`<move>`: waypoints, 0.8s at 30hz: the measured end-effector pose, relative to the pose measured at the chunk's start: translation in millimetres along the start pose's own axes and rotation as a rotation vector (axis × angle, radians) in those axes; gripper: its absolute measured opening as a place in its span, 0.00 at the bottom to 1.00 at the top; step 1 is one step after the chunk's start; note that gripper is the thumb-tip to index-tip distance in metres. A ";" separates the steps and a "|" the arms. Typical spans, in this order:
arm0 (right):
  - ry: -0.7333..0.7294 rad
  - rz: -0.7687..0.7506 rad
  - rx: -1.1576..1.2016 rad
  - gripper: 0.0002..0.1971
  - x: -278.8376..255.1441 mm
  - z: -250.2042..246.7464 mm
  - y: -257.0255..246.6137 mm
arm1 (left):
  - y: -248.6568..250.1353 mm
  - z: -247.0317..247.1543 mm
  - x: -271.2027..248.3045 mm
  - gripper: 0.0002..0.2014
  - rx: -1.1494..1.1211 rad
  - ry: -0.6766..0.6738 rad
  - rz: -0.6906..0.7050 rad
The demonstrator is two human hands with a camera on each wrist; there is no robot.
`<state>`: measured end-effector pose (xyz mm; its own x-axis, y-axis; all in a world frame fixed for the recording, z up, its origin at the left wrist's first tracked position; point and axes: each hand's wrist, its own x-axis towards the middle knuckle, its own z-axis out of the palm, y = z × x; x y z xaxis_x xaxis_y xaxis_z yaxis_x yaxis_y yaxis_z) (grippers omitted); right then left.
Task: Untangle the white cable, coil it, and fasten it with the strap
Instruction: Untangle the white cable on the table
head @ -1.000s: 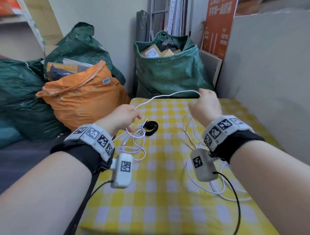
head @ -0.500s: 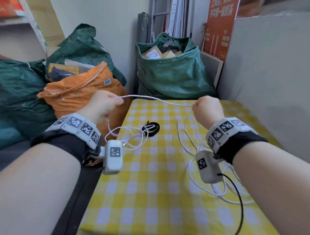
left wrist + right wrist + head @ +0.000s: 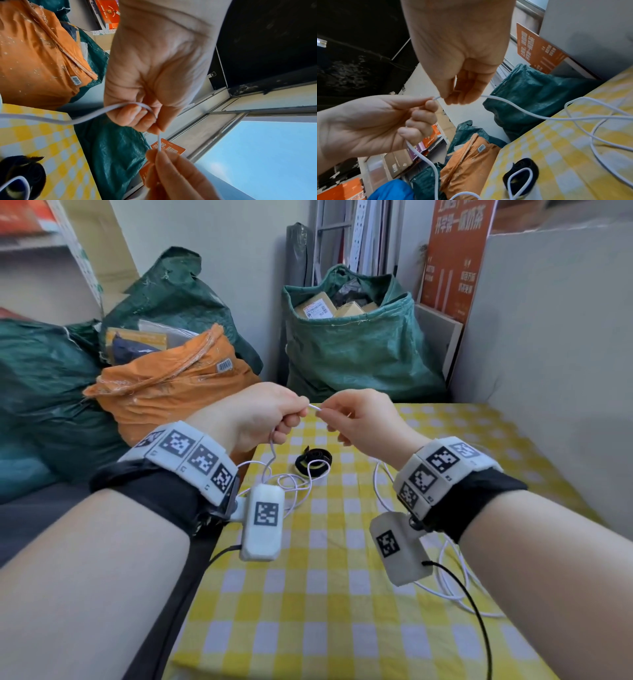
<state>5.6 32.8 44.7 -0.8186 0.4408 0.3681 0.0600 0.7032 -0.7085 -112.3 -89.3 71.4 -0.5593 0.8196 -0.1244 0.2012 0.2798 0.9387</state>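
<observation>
The white cable (image 3: 314,408) was pinched btwn thumb & curled fingers of the left hand (image 3: 255,414), and just beside it btwn thumb & fingertips of the right hand (image 3: 359,419); only a short stretch was left showing btwn the two hands, above the far edge of the checked table (image 3: 318,604). Slack loops were left lying on the cloth. The black strap (image 3: 313,461) was lying untouched on the table, w/ one cable loop across it.

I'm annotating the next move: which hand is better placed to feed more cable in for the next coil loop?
Probably the right hand. It only pinches the white cable at its fingertips, with slack trailing across the table beneath it. The left hand is fisted round the cable, better suited to anchor the loop.
</observation>
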 end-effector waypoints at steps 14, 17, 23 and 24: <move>0.127 0.484 -0.515 0.12 4.4 -30.2 56.2 | 4.9 -19.8 -4.1 0.11 -0.387 0.127 0.075; 0.145 0.177 -0.369 0.18 7.0 -23.3 29.5 | 8.3 -8.3 -0.5 0.11 -0.233 0.100 0.061; 0.058 0.001 0.232 0.13 8.1 -7.7 -17.4 | 16.5 5.3 3.2 0.12 -0.075 0.002 0.072; 0.046 0.026 0.325 0.10 8.9 -8.2 -20.7 | 17.8 6.4 2.9 0.12 -0.062 -0.013 0.075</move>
<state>1.8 26.7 67.6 -0.7918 0.4862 0.3696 -0.1112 0.4802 -0.8701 -105.2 -78.8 85.6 -0.5340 0.8435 -0.0572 0.1915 0.1865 0.9636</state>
